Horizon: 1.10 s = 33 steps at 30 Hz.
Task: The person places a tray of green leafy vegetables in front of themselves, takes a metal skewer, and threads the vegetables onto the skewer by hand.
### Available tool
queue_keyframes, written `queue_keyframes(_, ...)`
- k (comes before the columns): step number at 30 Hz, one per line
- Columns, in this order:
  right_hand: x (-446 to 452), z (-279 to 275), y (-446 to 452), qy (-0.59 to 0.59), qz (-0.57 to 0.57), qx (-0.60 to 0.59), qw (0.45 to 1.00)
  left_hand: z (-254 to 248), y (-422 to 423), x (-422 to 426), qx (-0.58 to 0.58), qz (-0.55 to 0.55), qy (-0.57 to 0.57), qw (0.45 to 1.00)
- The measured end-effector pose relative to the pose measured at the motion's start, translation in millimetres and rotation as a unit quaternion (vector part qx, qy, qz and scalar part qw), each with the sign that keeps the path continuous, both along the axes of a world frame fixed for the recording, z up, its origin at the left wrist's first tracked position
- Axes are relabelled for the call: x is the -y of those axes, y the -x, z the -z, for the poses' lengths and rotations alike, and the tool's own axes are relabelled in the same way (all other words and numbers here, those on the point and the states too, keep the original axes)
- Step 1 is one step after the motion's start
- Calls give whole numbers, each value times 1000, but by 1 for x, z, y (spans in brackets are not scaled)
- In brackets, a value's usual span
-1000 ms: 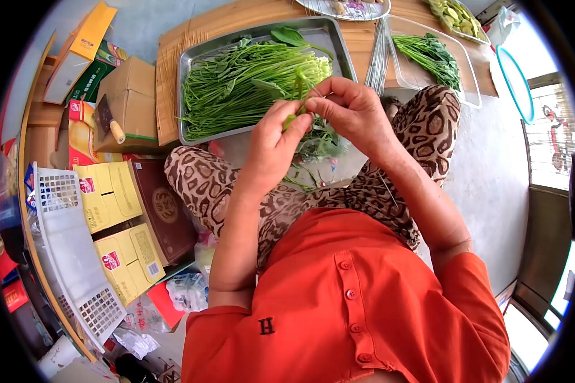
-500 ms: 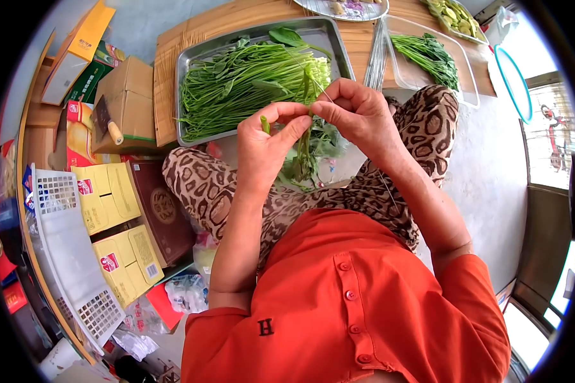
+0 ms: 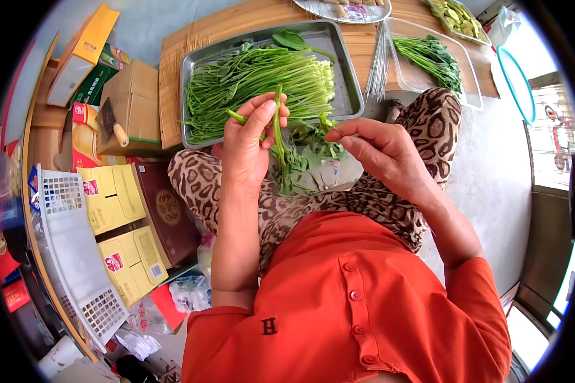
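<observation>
My left hand [image 3: 249, 137] is closed on a leafy green stem [image 3: 278, 121], which stands upright between thumb and fingers with leaves hanging below. A second short stem [image 3: 236, 116] sticks out between those fingers. To the right, my right hand [image 3: 386, 153] pinches a thin skewer [image 3: 337, 130], only a short bit of which shows. A small piece of green [image 3: 326, 120] is at its tip. Beyond my hands, a metal tray [image 3: 356, 96] holds a heap of long green stems [image 3: 255, 86]. More loose leaves [image 3: 313, 143] lie below, between my knees.
A bundle of thin metal skewers [image 3: 380, 60] lies on the wooden table [image 3: 172, 96]. Beside it are a clear plastic box [image 3: 473, 89] with greens and a plate [image 3: 364, 14]. Cartons [image 3: 131, 96] and a white plastic basket [image 3: 70, 242] stand at left.
My hands have moved apart from where they met over the tray's edge. The left went left with the leafy stem; the right drew back to the right and lower with the skewer.
</observation>
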State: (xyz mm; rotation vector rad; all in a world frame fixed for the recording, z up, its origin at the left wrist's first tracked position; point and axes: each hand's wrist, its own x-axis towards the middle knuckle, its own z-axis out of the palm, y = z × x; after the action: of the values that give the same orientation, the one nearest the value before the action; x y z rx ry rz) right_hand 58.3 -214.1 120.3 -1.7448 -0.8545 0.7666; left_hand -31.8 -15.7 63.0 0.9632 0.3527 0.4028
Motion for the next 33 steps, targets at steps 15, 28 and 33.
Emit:
queue_keyframes(15,-3,2,1,13,-14,4,1000,1,0,3,-6,8,1,1000)
queue_keyframes(28,-5,3,1,12,-22,29,999,3,1,1,-2,4,7,1000)
queue_keyframes(33,-3,1,2,17,-17,20,1000,2,2,2,2,5,-1,1000)
